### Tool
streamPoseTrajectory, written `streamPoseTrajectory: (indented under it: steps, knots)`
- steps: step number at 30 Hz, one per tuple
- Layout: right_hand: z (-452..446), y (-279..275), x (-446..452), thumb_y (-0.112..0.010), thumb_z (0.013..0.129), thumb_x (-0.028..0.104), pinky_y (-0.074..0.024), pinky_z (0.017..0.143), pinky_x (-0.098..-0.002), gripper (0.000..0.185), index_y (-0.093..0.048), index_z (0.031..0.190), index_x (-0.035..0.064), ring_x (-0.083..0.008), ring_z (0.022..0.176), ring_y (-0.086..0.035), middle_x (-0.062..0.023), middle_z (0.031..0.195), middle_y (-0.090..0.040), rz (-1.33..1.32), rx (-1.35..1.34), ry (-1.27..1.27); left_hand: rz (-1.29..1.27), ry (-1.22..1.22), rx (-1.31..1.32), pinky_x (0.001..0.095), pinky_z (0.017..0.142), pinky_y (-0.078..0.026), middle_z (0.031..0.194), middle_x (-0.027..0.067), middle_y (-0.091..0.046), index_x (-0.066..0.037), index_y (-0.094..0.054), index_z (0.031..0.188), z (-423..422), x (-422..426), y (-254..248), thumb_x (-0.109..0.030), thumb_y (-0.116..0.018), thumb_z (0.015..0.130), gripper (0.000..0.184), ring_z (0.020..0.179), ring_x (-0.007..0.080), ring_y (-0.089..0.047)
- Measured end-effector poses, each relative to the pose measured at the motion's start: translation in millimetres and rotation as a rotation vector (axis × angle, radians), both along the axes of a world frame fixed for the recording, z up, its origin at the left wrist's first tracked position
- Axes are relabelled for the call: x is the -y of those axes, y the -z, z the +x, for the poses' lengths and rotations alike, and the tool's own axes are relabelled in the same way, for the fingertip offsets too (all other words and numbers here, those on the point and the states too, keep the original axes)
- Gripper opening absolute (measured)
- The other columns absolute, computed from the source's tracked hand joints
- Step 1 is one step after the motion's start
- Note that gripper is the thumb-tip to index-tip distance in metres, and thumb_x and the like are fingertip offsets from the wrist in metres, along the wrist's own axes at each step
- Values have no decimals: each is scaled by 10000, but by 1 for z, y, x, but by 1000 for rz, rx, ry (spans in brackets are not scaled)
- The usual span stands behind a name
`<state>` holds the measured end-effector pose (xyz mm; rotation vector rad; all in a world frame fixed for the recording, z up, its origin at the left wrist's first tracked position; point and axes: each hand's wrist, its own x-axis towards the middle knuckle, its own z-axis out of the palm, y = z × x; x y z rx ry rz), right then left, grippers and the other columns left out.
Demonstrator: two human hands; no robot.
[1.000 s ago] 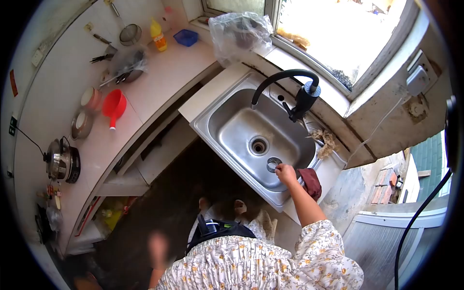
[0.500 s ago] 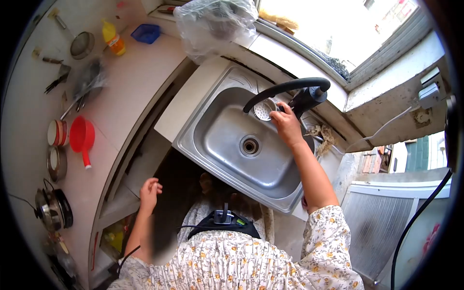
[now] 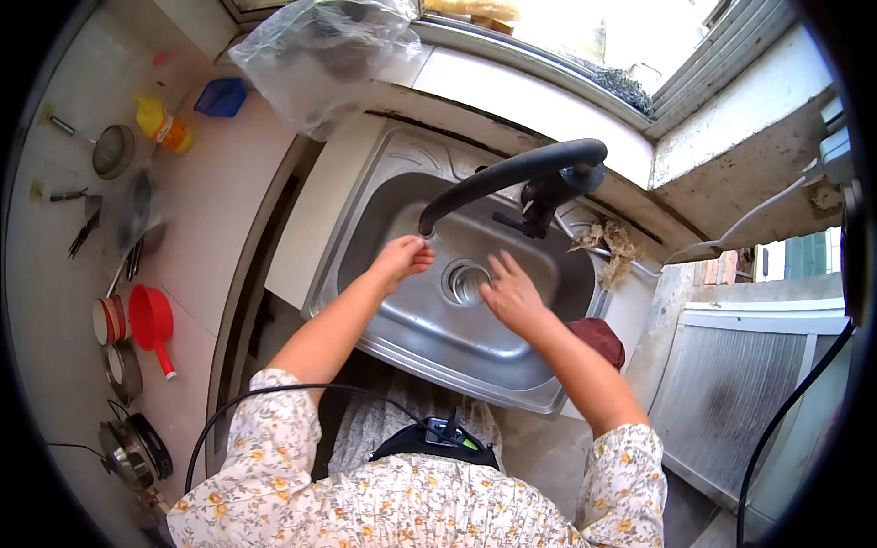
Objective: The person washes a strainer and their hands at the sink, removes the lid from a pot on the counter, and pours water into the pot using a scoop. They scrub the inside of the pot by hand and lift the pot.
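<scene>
My left hand [image 3: 402, 260] hovers over the left part of the steel sink [image 3: 429, 320], just below the end of the black faucet's spout [image 3: 512, 173]. Its fingers are loosely bent, with nothing visible in them. Over the basin to the right of the drain, my right hand [image 3: 513, 297] has its fingers apart and holds nothing. A round, pale, metallic piece, likely the sink strainer [image 3: 464, 282], shows at the drain opening. Blur hides its holes.
A plastic bag [image 3: 320, 59] hangs over the sink's far left corner. Fibrous scrubbing material [image 3: 614, 248] and a dark red cloth-like item [image 3: 598, 342] lie at the right edge. A red dipper [image 3: 151, 317], yellow bottle [image 3: 163, 123] and blue basket [image 3: 220, 97] stand on the left counter.
My right hand has left the faucet's base and let go of the perforated strainer, coming down near the drain. My left hand has risen from beside the counter to under the spout.
</scene>
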<state>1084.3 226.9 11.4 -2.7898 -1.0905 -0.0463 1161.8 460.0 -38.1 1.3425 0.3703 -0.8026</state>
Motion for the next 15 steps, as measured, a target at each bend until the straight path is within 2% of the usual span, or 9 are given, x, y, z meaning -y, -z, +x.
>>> streamPoseTrajectory:
  steps: [1,2,3,5,7,9,11,13,15]
  knots:
    - [-18,11,6,-481,713,122,-277,987,-470,91,-511,650,64,-305,963,-532,-112,638,-595,-34,-61,95,1,4,-4,282,699,-481,882,88,-586,-24,-530,980,11,15,9,-232,-468,887,236,795,161,-576]
    - [-32,16,14,-526,712,127,-310,953,-459,69,-533,673,71,-280,899,-554,-99,663,-607,-69,-150,210,-111,-49,-83,290,689,-485,875,96,-584,-21,-527,961,20,27,19,-227,-460,890,228,780,172,-577]
    - [-45,27,23,-553,713,141,-325,931,-450,71,-550,695,73,-263,874,-562,-96,677,-612,-76,-215,302,-221,-102,-159,299,679,-489,868,105,-582,-17,-523,941,30,35,29,-223,-452,893,223,766,183,-579]
    - [-66,45,37,-581,713,156,-340,910,-441,83,-566,717,75,-247,850,-570,-93,690,-616,-76,-287,400,-217,-140,-233,307,670,-493,864,117,-582,-11,-520,932,49,43,52,-220,-450,894,224,755,195,-580]
    - [-80,50,47,-625,705,179,-358,872,-422,115,-591,761,84,-224,826,-575,-90,709,-619,65,-290,550,-215,-172,-311,315,660,-498,861,129,-582,-4,-518,923,58,55,54,-217,-448,895,226,744,207,-582]
    - [-85,51,48,-624,706,179,-355,877,-433,113,-598,763,85,-229,822,-577,-92,709,-621,127,-284,580,-98,-93,-356,316,654,-503,857,133,-587,2,-515,917,60,60,53,-221,-447,895,234,743,220,-587]
    - [-82,46,47,-623,706,179,-351,883,-443,112,-606,765,85,-234,818,-579,-95,710,-623,193,-264,605,-30,-33,-357,312,680,-501,911,137,-601,-8,-524,950,57,64,48,-249,-429,902,264,795,219,-597]
    - [-77,37,43,-625,705,168,-350,878,-444,118,-607,780,79,-242,821,-578,-100,726,-621,260,-299,668,97,219,-368,308,716,-492,1008,142,-593,-17,-529,997,49,62,41,-285,-415,904,305,857,218,-598]
    - [-74,37,42,-627,704,164,-349,879,-442,117,-606,780,78,-242,822,-578,-101,729,-620,283,-290,689,154,255,-390,316,766,-471,1058,136,-582,-14,-525,1042,44,67,35,-316,-401,904,355,898,220,-593]
